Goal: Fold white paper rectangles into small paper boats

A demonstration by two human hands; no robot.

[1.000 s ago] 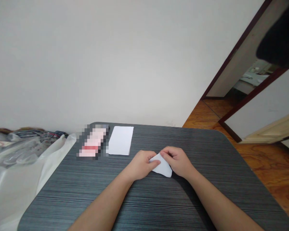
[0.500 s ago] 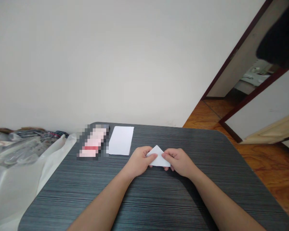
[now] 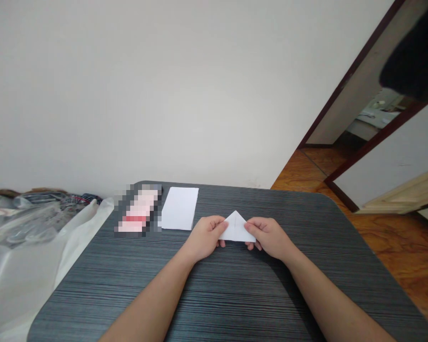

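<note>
A small white paper folded into a triangle [image 3: 236, 227] is held just above the dark striped table [image 3: 214, 294], its point facing away from me. My left hand [image 3: 205, 237] pinches its left corner with thumb and fingers. My right hand [image 3: 267, 236] pinches the right corner the same way. A faint crease runs down the middle of the triangle.
A stack of white paper [image 3: 179, 208] lies at the table's far edge, next to a blurred pink and red item [image 3: 138, 211]. Plastic bags and cloth [image 3: 32, 223] sit left of the table. An open doorway [image 3: 371, 118] and wooden floor are at right.
The paper was turned and raised from a tilted, partly hidden shape between my hands into an upright triangle. Both hands moved slightly away from me and apart to its corners.
</note>
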